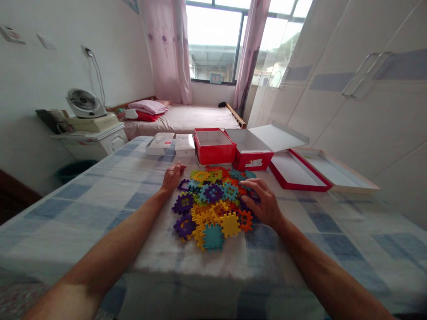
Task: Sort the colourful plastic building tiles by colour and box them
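A heap of plastic interlocking building tiles [213, 193] in purple, yellow, orange, teal and green lies in front of me, some with window-like cutouts. My left hand [172, 176] rests on the tablecloth by the heap's far left edge, its fingers curled together, with nothing visible in them. Over the heap's right side, my right hand [262, 201] has its thumb and fingers apart, the fingertips at the tiles there and hiding some of them. Nearest to me are a flat teal tile [212, 237] and a flat yellow tile [230, 224].
Behind the heap stand two white boxes [160, 143], an open red box [216, 149] and another red box [252, 160] with its lid raised. Two shallow trays or lids [300, 171] lie to the right. A checked cloth [140, 242] covers the table. Beyond are a bed and a fan.
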Demonstrator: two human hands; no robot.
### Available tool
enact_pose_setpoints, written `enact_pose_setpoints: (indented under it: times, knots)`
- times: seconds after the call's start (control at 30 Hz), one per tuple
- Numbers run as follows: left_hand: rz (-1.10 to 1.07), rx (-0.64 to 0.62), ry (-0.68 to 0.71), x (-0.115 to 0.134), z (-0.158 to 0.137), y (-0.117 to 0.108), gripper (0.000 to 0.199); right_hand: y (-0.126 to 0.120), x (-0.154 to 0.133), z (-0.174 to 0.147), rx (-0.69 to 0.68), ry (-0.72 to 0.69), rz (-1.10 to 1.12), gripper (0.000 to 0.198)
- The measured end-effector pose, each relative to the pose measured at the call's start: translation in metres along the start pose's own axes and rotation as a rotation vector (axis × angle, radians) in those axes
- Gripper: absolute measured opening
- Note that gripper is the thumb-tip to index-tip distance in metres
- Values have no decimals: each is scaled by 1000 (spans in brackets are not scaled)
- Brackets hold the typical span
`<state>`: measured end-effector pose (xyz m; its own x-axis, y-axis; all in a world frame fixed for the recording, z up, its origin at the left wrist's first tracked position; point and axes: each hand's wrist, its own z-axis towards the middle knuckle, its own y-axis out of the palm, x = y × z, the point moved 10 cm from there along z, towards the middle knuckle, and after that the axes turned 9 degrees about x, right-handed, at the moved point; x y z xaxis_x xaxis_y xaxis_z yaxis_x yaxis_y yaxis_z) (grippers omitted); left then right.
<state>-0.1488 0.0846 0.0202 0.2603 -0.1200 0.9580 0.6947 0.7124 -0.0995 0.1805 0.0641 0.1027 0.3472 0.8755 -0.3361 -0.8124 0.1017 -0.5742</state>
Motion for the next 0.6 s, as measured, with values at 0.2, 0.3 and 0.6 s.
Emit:
enact_pose_setpoints:
  times: [0.2, 0.3, 0.6]
  knots:
    - [3, -7, 15, 5, -2, 0, 67, 54, -108, -34, -399, -458, 80, 55]
    - [8, -6, 21, 7, -3, 0, 65, 67, -110, -39, -435, -467, 18, 45]
    - [41, -13, 33, 6, -1, 1, 64, 40, -42, -13, -189, -171, -193, 30]
